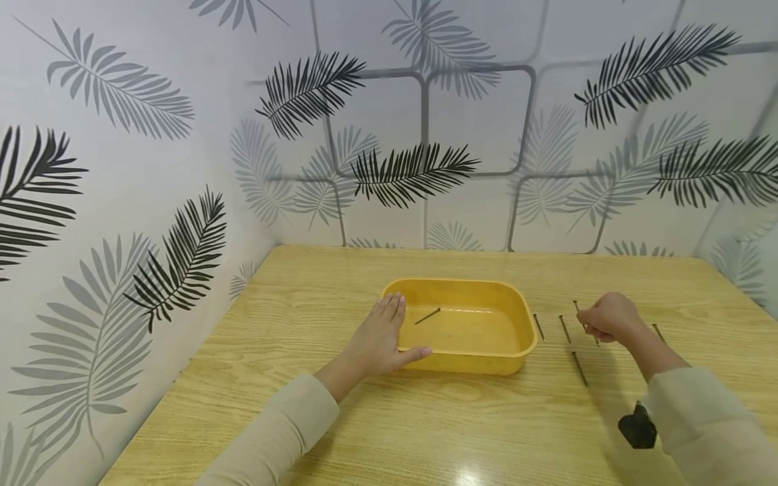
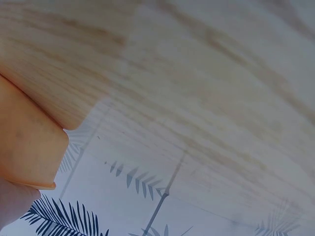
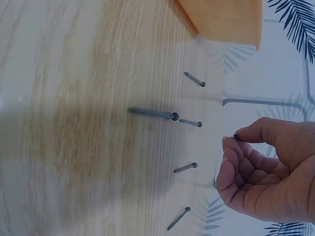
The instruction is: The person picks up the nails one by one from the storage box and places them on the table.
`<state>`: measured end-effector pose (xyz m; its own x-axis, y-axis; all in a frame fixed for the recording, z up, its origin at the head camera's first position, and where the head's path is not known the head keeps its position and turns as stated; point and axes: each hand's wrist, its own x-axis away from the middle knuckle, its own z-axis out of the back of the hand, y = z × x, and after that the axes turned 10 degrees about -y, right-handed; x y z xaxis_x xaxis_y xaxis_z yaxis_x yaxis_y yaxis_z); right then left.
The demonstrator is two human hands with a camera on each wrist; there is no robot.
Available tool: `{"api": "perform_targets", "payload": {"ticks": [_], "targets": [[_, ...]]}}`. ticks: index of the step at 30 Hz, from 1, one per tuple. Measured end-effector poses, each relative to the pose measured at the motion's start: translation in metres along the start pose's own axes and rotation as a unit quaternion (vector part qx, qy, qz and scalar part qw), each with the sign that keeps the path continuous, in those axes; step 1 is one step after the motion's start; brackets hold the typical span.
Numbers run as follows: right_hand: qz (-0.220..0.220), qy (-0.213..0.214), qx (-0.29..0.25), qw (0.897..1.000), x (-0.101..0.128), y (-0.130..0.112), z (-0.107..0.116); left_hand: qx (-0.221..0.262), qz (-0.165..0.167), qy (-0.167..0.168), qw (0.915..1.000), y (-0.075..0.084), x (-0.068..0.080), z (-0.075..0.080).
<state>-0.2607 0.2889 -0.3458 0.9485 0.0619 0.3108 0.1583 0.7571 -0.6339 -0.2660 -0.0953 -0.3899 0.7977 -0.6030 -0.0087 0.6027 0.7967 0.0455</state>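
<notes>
A yellow plastic tray (image 1: 486,290) sits mid-table with one dark nail (image 1: 427,316) lying in it. My left hand (image 1: 384,334) rests flat against the tray's left end, fingers straight on the rim and thumb along the front wall. In the left wrist view only the tray's corner (image 2: 29,142) shows. To the tray's right, my right hand (image 1: 608,317) hovers over a row of nails (image 1: 565,329). Its curled fingers (image 3: 246,162) pinch a nail (image 3: 236,136), of which only the tip shows. Several other nails (image 3: 185,168) lie loose on the wood.
The wooden table (image 1: 340,418) stands in a corner of leaf-patterned walls (image 1: 152,169) at the back and left. One longer nail (image 1: 579,368) lies nearer the front edge. A black wrist camera (image 1: 637,426) hangs under my right sleeve.
</notes>
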Motion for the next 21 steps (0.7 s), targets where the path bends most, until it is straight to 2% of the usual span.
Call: {"api": "perform_targets", "payload": {"ticks": [10, 21], "targets": [[-0.005, -0.009, 0.01, 1.0, 0.004, 0.01, 0.002, 0.003, 0.004, -0.008, 1.0, 0.001, 0.0, 0.001], [-0.001, -0.011, 0.008, 1.0, 0.011, 0.022, 0.001, 0.0, 0.002, 0.005, 1.0, 0.001, 0.0, 0.0]]}}
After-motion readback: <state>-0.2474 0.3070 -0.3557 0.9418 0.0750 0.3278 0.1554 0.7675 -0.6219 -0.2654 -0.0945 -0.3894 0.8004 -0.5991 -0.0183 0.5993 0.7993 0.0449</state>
